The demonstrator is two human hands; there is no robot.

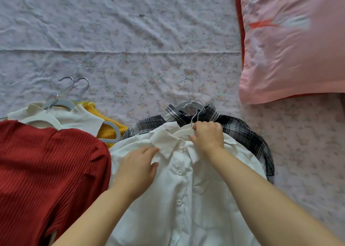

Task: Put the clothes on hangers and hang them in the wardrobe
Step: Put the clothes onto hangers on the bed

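The shirt (186,189) (white, buttoned down the front) lies flat on the sheet (130,40), collar pointing away from the person. A white hanger (182,131) sits inside its neck opening, with the metal hook rising just above the collar.

The right hand (208,135) is at the shirt's collar. Its fingers are curled tight round the hanger's neck, right where the hook meets the white bar, and the thumb tip presses on the collar below. The left hand (139,168) rests on the shirt's left chest, fingers only slightly bent. Thumb and forefinger pinch a small fold of cloth just under the collar's left wing, so the collar tip touches the fingertips.

Under the shirt's far edge lies a plaid shirt (239,132) on its own grey hanger, sticking out beyond the collar and past the right shoulder. Left of the shirt, touching its sleeve, is a red top (46,161). Beyond that lie a cream top (78,119) and a yellow top (110,128), each on a hanger. A pink pillow (291,49) lies well beyond the shirt, to the right.
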